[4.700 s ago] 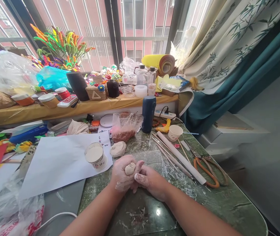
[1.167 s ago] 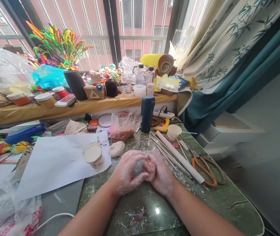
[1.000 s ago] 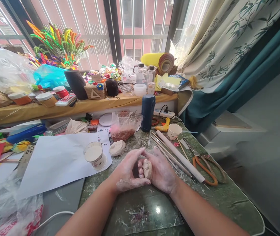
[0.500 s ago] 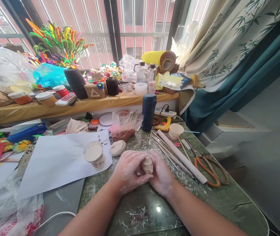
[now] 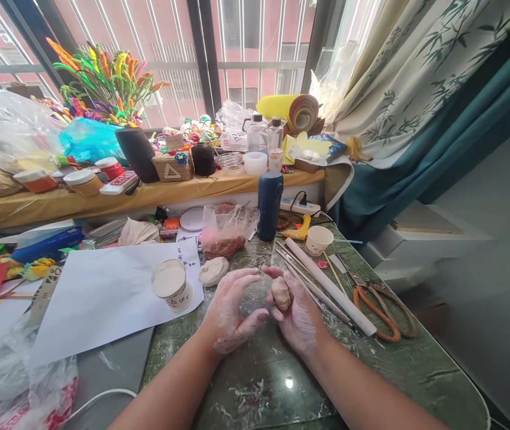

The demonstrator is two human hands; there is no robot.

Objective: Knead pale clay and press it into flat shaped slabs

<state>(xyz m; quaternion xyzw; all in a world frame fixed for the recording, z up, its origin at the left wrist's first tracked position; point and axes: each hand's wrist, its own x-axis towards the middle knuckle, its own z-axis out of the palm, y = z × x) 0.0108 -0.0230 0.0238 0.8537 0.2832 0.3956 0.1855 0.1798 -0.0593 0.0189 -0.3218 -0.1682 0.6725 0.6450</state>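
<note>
A small lump of pale clay (image 5: 280,294) rests in my right hand (image 5: 302,316), whose fingers curl around it. My left hand (image 5: 232,310) is held just left of the lump, fingers and thumb spread in a curve, apart from the clay. White powder coats both hands. Beyond my left hand lies a larger rounded piece of clay (image 5: 214,272) on the table. To its left stands a paper cup (image 5: 172,285) topped with pale material, on a white sheet of paper (image 5: 103,292).
Right of my hands lie a rolling pin (image 5: 331,286), thin sticks and orange-handled scissors (image 5: 378,316). Behind them are another paper cup (image 5: 319,240), a yellow glue gun (image 5: 300,228), a dark blue bottle (image 5: 270,206) and a plastic bag of reddish material (image 5: 226,236). A crowded windowsill (image 5: 219,184) runs behind.
My left hand has come off the clay lump and opened beside it. The lump now sits in my right hand alone, turned slightly and a little farther right.
</note>
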